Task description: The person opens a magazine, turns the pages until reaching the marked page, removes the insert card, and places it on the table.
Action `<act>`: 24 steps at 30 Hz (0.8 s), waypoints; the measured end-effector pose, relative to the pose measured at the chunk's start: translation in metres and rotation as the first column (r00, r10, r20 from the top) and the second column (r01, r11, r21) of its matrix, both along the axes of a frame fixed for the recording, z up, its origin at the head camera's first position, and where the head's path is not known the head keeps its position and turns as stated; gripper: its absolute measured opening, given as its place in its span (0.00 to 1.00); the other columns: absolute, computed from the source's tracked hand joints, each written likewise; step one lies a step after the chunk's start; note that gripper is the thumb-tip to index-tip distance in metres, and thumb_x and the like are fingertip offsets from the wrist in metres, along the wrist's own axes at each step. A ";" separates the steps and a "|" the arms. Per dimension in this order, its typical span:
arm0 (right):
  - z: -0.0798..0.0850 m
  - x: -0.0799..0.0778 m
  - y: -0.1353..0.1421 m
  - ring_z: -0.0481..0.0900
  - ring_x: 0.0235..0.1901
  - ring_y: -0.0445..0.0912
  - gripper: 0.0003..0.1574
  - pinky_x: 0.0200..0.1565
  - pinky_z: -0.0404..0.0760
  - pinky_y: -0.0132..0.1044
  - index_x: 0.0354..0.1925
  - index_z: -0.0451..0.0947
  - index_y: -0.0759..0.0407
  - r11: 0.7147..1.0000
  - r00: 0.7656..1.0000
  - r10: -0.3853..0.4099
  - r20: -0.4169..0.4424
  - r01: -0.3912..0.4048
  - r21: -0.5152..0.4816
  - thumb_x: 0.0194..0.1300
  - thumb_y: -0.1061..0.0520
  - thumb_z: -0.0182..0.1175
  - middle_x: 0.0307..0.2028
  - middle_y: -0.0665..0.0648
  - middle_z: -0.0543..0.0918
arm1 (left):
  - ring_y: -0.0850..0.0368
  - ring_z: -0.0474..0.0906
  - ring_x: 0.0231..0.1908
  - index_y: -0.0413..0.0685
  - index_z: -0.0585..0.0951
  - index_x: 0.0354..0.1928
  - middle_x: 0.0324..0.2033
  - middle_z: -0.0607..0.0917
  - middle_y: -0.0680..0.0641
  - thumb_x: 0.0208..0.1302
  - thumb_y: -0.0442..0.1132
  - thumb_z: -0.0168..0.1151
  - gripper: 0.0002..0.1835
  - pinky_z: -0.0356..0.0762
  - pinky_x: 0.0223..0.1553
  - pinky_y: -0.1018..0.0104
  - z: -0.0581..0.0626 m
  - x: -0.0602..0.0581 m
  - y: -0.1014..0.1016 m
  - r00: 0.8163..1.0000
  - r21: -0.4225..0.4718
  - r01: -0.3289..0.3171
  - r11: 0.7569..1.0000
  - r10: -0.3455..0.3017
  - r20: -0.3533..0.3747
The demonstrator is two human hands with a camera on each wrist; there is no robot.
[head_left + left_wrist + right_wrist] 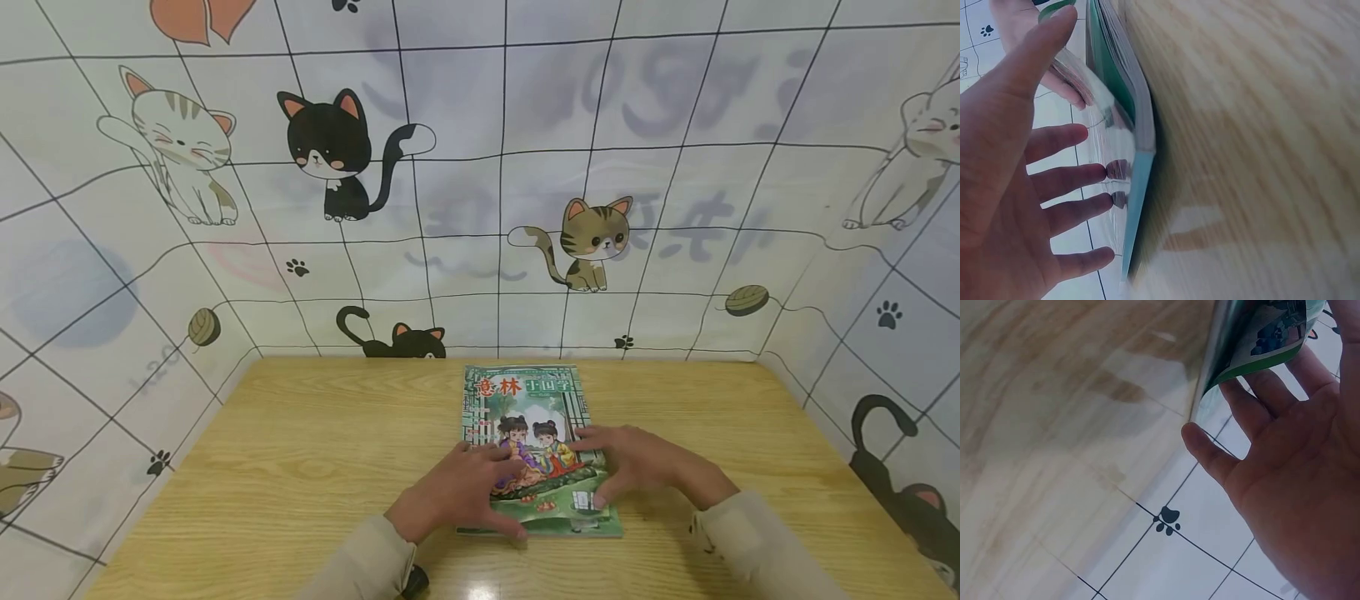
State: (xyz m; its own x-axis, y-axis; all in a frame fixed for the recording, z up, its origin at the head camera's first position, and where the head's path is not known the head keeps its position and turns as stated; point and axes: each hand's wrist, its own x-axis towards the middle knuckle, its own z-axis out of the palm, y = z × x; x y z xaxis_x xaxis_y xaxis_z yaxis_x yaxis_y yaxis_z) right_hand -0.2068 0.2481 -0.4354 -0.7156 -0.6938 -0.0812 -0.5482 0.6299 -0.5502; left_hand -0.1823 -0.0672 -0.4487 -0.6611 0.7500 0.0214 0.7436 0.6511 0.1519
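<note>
A magazine point(536, 404) with a green illustrated cover lies on the table, two cartoon children pictured on it. Spread over its lower left part is my left hand point(468, 492), fingers fairly straight and touching the cover. My right hand point(637, 458) is at the right edge, fingertips on the cover and thumb by the lower right corner. In the right wrist view, the cover's edge point(1266, 362) curves up between the fingers and thumb of the right hand point(1297, 462). The left wrist view shows the raised cover apart from the thicker page stack point(1138, 94).
The light wood table point(337, 442) extends on both sides of the magazine. Behind and beside it hangs a white gridded cloth point(465, 200) printed with cartoon cats. A small dark object point(415, 581) shows beside the left sleeve.
</note>
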 end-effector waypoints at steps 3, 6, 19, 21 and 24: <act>0.002 0.001 0.001 0.62 0.67 0.73 0.56 0.60 0.61 0.73 0.67 0.71 0.61 1.000 1.000 -0.015 0.003 0.015 -0.011 0.47 0.34 0.74 0.69 0.71 0.66 | 0.51 0.73 0.64 0.60 0.73 0.68 0.66 0.75 0.48 0.51 0.77 0.60 0.46 0.73 0.56 0.44 0.000 0.000 -0.001 1.000 -0.003 0.001 1.000 -0.001 0.015; 0.006 0.002 0.002 0.61 0.67 0.74 0.59 0.59 0.63 0.72 0.69 0.68 0.63 0.999 0.999 -0.031 0.012 0.031 -0.015 0.47 0.34 0.74 0.69 0.74 0.65 | 0.51 0.71 0.66 0.59 0.70 0.71 0.67 0.74 0.48 0.53 0.77 0.59 0.48 0.71 0.58 0.44 0.001 -0.001 -0.003 0.999 0.009 -0.002 1.000 0.002 0.049; 0.024 0.008 0.025 0.63 0.67 0.70 0.41 0.60 0.65 0.69 0.73 0.62 0.62 0.974 0.975 -0.216 0.044 0.219 -0.064 0.72 0.42 0.55 0.68 0.69 0.68 | 0.51 0.79 0.55 0.53 0.57 0.77 0.67 0.73 0.44 0.59 0.61 0.68 0.50 0.76 0.56 0.53 0.011 0.003 -0.010 0.983 0.189 0.118 0.975 -0.087 -0.162; 0.023 0.008 0.028 0.62 0.68 0.69 0.42 0.61 0.65 0.68 0.74 0.60 0.62 0.968 0.970 -0.242 0.029 0.244 -0.053 0.73 0.41 0.55 0.69 0.69 0.67 | 0.51 0.76 0.60 0.55 0.55 0.78 0.70 0.69 0.44 0.58 0.56 0.71 0.50 0.75 0.58 0.52 0.013 0.004 -0.011 0.966 0.222 0.154 0.963 -0.099 -0.240; 0.020 0.009 0.030 0.61 0.69 0.69 0.48 0.62 0.64 0.67 0.74 0.58 0.64 0.966 0.966 -0.257 0.028 0.258 -0.024 0.69 0.38 0.59 0.70 0.70 0.65 | 0.52 0.70 0.66 0.58 0.55 0.78 0.73 0.63 0.45 0.56 0.48 0.73 0.51 0.73 0.61 0.52 0.017 0.007 -0.012 0.926 0.242 0.212 0.947 -0.115 -0.360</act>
State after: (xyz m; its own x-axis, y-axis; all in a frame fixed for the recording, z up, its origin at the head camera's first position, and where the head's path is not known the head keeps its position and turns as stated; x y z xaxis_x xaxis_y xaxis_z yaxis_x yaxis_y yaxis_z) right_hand -0.1977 0.2778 -0.4152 -0.8685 -0.4884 -0.0847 -0.3555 0.7328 -0.5801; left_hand -0.1755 -0.0795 -0.4320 -0.4464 0.7795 0.4394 0.8739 0.4854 0.0266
